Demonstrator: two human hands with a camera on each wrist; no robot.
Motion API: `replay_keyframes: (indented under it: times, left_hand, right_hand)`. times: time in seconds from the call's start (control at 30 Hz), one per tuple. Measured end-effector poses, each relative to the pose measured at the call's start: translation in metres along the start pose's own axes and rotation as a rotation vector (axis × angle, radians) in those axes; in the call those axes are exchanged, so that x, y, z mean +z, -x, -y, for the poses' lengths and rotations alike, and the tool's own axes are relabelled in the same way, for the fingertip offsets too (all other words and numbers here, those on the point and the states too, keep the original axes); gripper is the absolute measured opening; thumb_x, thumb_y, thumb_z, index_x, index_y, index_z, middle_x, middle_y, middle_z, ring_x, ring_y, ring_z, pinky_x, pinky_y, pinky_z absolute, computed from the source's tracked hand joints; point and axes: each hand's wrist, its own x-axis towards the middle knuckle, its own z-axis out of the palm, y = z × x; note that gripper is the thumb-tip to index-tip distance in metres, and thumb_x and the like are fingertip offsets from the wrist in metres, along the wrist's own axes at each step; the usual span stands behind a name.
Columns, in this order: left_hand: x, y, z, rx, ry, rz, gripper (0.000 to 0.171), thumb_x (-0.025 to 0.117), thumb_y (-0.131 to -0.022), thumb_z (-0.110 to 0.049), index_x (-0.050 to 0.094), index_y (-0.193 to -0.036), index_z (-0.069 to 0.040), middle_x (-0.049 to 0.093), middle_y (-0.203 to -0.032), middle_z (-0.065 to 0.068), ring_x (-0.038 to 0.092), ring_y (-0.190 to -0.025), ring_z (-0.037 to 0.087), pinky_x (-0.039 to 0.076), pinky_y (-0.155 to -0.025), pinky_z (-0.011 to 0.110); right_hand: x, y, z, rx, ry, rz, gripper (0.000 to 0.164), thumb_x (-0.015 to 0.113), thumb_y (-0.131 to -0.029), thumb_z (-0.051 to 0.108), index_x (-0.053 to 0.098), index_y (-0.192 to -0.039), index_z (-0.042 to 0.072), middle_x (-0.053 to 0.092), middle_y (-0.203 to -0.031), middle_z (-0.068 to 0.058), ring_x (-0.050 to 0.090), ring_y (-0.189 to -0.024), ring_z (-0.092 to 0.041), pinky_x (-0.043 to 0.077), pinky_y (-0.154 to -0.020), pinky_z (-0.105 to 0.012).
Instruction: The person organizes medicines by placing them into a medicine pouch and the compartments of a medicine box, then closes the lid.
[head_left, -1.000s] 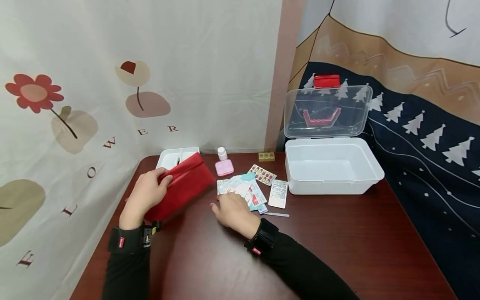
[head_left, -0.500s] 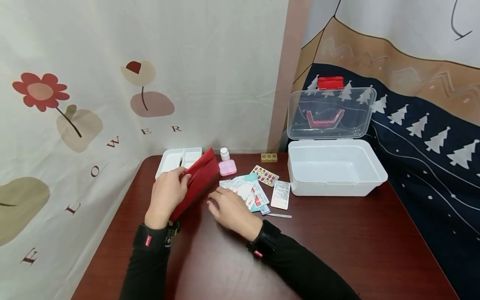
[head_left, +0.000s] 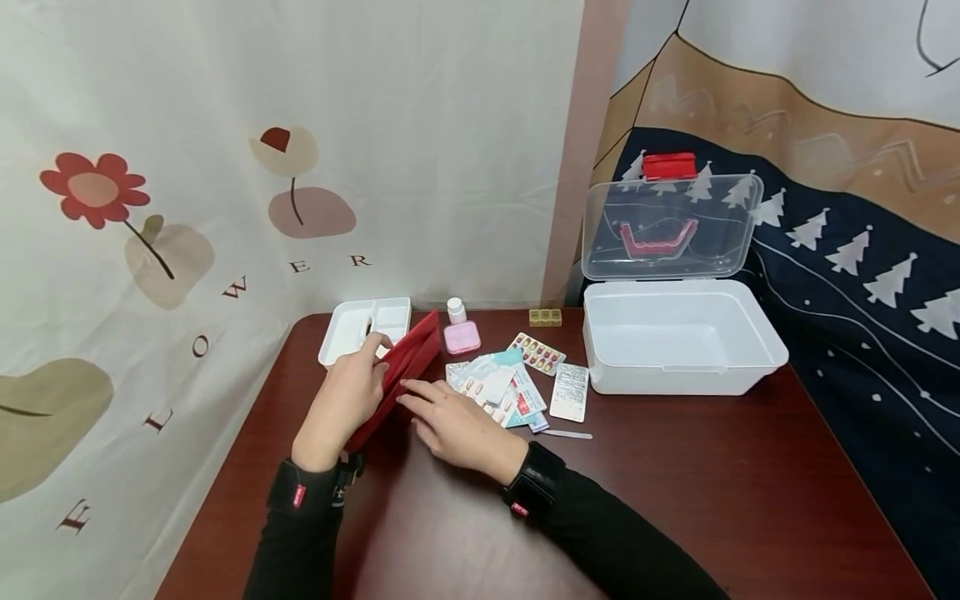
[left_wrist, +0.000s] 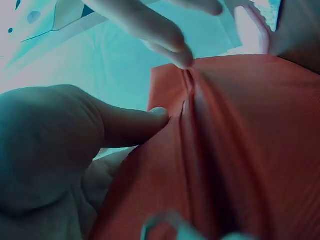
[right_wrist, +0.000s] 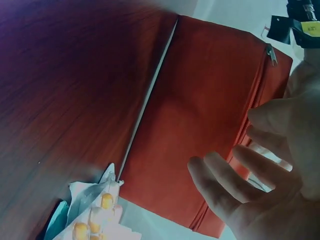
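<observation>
Across the lower frame: a glossy red-brown wooden counter [head_left: 450, 542], backed by pale printed fabric. At centre-left of the head view: a flat red zippered pouch [head_left: 415, 354], tilted, pinched beside the zip between thumb and fingers of the left hand [head_left: 341, 408]. At lower centre: the right hand [head_left: 459, 432], fingers extended and relaxed, just beside the pouch; contact not determinable. Near frame centre: a loose pile of flat printed packets [head_left: 487, 383]. Right of centre: a white rectangular plastic box [head_left: 686, 380], with transparent lid [head_left: 671, 208] raised.
</observation>
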Motion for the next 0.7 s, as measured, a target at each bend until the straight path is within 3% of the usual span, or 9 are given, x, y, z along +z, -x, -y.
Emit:
replay_keyframes:
  times: [0.13,0.23,0.43,0.57,0.7]
  left_hand:
    - [-0.003,-0.004,-0.003,0.041,-0.004,0.057,0.022,0.060,-0.106,-0.001,0.070,-0.125,-0.007,0.080,-0.101,0.018,0.073,-0.085,0.032,0.063,-0.079,0.051]
    - [-0.008,-0.007,-0.006,0.054,0.004,0.125,0.028,0.059,-0.104,0.000,0.081,-0.121,-0.005,0.081,-0.113,0.018,0.073,-0.095,0.032,0.063,-0.087,0.050]
    - [-0.017,-0.011,-0.017,0.008,0.033,0.291,0.035,0.063,-0.106,-0.007,0.076,-0.138,-0.003,0.078,-0.131,0.019,0.069,-0.101,0.029,0.061,-0.091,0.046]
    - [-0.014,-0.010,-0.022,0.015,0.038,0.303,0.037,0.065,-0.104,-0.005,0.074,-0.139,0.001,0.075,-0.138,0.021,0.071,-0.116,0.035,0.061,-0.105,0.054]
    - [-0.011,-0.014,-0.026,0.013,0.022,0.283,0.040,0.064,-0.103,-0.003,0.072,-0.141,0.004,0.072,-0.142,0.022,0.070,-0.120,0.038,0.060,-0.107,0.055]
  right_hand:
    - [0.002,-0.003,-0.003,-0.047,0.020,-0.015,0.044,0.065,-0.108,0.019,0.066,-0.152,0.014,0.059,-0.165,-0.007,0.064,-0.136,-0.024,0.052,-0.117,-0.035]
    - [0.001,-0.003,-0.007,-0.070,0.039,-0.019,0.045,0.066,-0.108,0.017,0.066,-0.153,0.014,0.057,-0.166,-0.008,0.064,-0.136,-0.025,0.052,-0.118,-0.036]
    - [-0.002,-0.003,-0.019,-0.074,0.062,-0.011,0.044,0.067,-0.105,0.013,0.068,-0.149,0.014,0.062,-0.153,-0.007,0.061,-0.133,-0.025,0.052,-0.117,-0.036]
    - [0.002,-0.003,-0.022,-0.066,0.077,-0.026,0.038,0.068,-0.104,0.014,0.073,-0.142,0.015,0.064,-0.142,-0.005,0.058,-0.129,-0.024,0.050,-0.115,-0.036]
    - [0.003,-0.002,-0.026,-0.050,0.077,-0.067,0.028,0.069,-0.106,0.017,0.078,-0.132,0.016,0.066,-0.138,-0.003,0.057,-0.131,-0.022,0.048,-0.118,-0.035]
